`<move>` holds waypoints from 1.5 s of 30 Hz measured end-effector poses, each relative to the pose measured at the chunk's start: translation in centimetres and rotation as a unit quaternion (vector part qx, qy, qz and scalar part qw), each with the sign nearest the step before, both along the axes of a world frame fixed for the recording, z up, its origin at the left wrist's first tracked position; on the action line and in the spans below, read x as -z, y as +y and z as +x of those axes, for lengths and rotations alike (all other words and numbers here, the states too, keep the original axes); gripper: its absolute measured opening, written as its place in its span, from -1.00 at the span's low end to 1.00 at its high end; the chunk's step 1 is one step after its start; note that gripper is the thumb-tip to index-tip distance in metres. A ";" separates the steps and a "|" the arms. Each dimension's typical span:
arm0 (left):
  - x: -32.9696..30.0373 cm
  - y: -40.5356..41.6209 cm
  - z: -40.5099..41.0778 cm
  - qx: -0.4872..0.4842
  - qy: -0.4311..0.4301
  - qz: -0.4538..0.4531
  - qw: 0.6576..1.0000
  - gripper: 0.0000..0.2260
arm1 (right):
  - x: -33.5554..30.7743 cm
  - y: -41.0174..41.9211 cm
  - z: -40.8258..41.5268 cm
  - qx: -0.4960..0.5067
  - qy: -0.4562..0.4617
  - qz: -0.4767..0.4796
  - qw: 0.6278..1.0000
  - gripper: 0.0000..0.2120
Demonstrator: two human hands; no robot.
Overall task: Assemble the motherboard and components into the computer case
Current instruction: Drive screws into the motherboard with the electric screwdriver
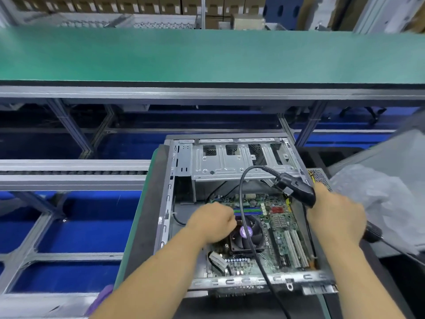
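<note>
An open grey computer case (181,157) lies on its side before me. The green motherboard (279,229) sits inside it, with a black CPU fan (249,236) near the middle. My left hand (212,221) hovers curled over the board beside the fan; whether it holds anything is hidden. My right hand (334,215) grips a black electric screwdriver (296,186) at the case's right side. The tool's black cable (243,187) loops up over the board and runs down past the fan.
A long green conveyor belt (207,56) runs across behind the case. Metal roller rails (73,172) sit to the left over a blue floor. A crumpled plastic bag (381,203) and a grey panel (391,148) lie to the right. Cardboard boxes (207,5) line the back.
</note>
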State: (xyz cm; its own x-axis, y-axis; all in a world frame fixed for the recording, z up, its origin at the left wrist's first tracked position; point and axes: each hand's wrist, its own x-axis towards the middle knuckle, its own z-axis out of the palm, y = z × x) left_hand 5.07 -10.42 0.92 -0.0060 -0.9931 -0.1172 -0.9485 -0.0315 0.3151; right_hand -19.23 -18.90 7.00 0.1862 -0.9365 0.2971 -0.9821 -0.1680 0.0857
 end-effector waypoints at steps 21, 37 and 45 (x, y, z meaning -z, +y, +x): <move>-2.3 -2.1 -0.2 -0.393 0.612 0.063 0.683 -0.75 | -0.5 0.2 1.1 -0.099 -0.221 -0.098 0.965 -0.78; -1.0 -0.2 1.4 -0.362 0.804 0.081 0.465 -0.87 | -11.9 2.1 7.3 -0.331 -0.724 -0.115 0.594 -0.79; -0.6 -0.8 0.9 -0.372 0.798 0.085 0.466 -0.87 | -11.2 1.6 7.1 -0.230 -0.747 -0.024 0.623 -0.73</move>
